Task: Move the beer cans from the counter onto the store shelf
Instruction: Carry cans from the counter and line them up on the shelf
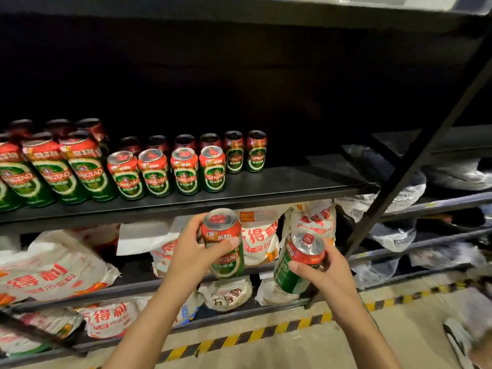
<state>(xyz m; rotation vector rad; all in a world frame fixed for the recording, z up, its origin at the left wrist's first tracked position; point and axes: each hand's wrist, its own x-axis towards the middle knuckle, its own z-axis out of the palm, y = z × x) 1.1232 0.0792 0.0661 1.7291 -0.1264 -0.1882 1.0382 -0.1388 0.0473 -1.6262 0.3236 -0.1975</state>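
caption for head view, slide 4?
Left hand and right hand each hold a beer can below the shelf of cans.

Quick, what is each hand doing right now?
Left hand: fingers hold an upright red-and-green metal beer can.
Right hand: fingers hold a tilted red-and-green metal beer can.

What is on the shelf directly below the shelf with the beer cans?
White printed bags lie on that lower shelf. The hands and their two cans cover part of it, so that part is unseen.
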